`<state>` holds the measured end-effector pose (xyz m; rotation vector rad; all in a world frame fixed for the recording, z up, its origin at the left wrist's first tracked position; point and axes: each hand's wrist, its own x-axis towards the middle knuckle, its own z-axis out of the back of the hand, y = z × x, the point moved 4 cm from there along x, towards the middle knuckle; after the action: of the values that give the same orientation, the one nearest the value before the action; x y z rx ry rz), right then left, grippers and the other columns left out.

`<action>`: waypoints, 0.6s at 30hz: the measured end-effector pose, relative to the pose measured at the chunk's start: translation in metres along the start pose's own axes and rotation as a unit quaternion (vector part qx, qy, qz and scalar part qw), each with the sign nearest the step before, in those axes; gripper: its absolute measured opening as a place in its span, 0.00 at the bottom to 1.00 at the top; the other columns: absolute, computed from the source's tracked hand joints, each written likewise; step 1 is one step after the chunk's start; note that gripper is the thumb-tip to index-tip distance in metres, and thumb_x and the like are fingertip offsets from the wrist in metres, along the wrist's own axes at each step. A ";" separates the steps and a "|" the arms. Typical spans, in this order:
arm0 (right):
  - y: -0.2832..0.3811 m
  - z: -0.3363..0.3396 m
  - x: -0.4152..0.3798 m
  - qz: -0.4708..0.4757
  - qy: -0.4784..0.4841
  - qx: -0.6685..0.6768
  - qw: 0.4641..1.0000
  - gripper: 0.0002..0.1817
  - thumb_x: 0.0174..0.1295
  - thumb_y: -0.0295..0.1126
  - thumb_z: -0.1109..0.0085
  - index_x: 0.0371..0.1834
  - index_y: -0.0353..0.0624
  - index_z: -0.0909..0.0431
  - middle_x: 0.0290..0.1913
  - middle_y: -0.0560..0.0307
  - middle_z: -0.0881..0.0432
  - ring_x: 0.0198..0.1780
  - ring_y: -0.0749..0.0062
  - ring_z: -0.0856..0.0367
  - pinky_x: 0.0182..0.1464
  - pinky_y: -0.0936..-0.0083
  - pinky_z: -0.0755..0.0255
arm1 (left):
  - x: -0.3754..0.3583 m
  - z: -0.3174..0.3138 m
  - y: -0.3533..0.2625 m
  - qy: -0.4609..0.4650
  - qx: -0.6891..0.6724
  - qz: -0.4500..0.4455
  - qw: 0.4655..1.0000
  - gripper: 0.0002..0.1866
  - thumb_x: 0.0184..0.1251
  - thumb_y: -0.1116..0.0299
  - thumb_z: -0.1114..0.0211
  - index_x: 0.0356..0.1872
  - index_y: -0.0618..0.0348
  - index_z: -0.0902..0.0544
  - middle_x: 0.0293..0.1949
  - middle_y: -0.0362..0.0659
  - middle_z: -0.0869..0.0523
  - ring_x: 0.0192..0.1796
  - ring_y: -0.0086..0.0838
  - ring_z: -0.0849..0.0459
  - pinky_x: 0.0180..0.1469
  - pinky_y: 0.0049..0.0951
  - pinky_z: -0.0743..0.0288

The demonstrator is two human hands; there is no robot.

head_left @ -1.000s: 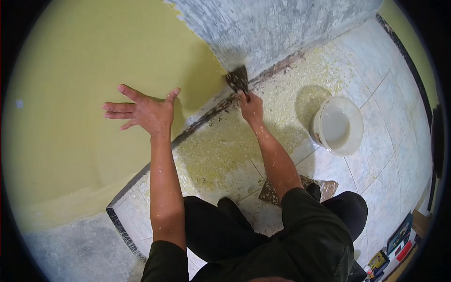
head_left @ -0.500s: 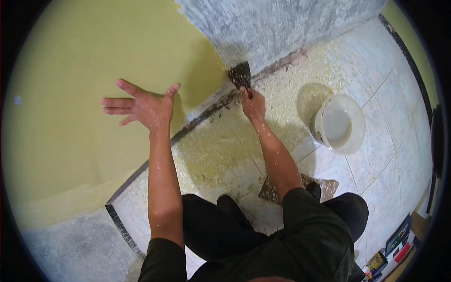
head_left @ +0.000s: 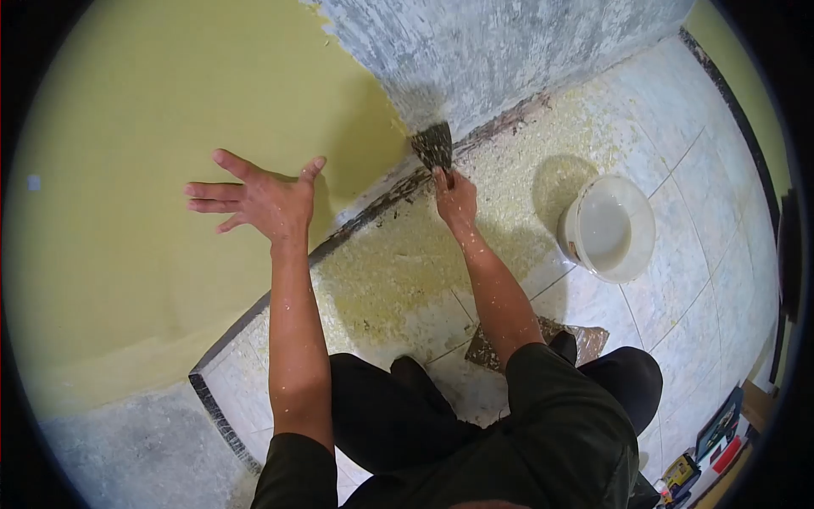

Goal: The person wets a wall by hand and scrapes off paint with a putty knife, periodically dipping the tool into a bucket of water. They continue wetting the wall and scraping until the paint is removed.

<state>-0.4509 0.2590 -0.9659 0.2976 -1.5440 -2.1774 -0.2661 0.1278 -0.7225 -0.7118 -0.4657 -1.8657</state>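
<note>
Lower frame: person crouching on flake-strewn tiled floor (head_left: 678, 280). Centre: right hand (head_left: 455, 197) gripping scraper (head_left: 434, 146), blade just above it, meeting the wall base. Left hand (head_left: 263, 199) bracing, fingers spread, on yellow paint (head_left: 170, 127). Upper centre: grey stripped patch (head_left: 492, 51); judging by it, most paint is remaining.

The wall (head_left: 170, 110) wears matt yellow-green paint, smooth where intact; to the right it is bare — rough grey plaster (head_left: 509, 51), mottled and chalky. The scraper (head_left: 434, 146) has a dark, dull metal blade. The floor tiles (head_left: 712, 229) are glossy pale ceramic with faint marbling, strewn near the wall with dry yellow paint flakes (head_left: 398, 271). The bucket (head_left: 609, 227) looks like white plastic, smooth and smeared. Both forearms — left (head_left: 292, 339) and right (head_left: 492, 280) — are speckled with pale dust. The trousers (head_left: 407, 416) are dark matt cloth.
</note>
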 end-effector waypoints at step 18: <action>0.030 0.013 0.009 -0.021 0.040 -0.009 0.999 0.28 0.68 0.53 0.44 0.25 0.34 0.22 0.20 0.41 0.22 0.24 0.45 0.22 0.29 0.56 0.31 | 0.000 -0.003 0.000 0.013 -0.003 0.024 1.000 0.81 0.31 0.31 0.21 0.76 0.43 0.77 0.68 0.77 0.86 0.69 0.79 0.85 0.48 0.93 0.60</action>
<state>-0.4572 0.2568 -0.9323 0.4083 -1.4863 -2.1831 -0.2670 0.1260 -0.7247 -0.6953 -0.4231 -1.8305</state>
